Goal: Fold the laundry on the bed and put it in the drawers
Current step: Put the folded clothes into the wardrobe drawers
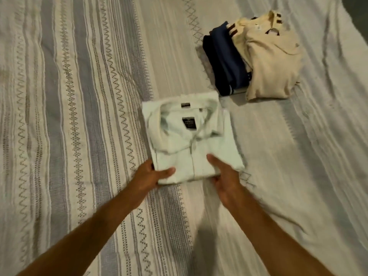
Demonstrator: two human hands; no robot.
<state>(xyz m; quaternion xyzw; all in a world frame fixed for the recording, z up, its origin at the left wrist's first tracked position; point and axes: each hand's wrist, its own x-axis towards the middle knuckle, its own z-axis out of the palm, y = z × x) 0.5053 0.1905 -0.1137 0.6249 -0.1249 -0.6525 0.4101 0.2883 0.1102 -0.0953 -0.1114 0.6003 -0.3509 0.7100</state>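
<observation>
The folded white shirt lies collar-up on the bed; the left hand and right hand each pinch its near edge, thumbs on top. A stack of folded clothes sits well apart, further up the bed.

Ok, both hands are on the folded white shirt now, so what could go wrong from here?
1. Both the left hand and right hand grip only the near edge of the white polo shirt; lifted that way, the collar end may droop and unfold.
2. The folded pile, with its beige polo shirt on top, already leans, so adding another shirt could topple it.
</observation>
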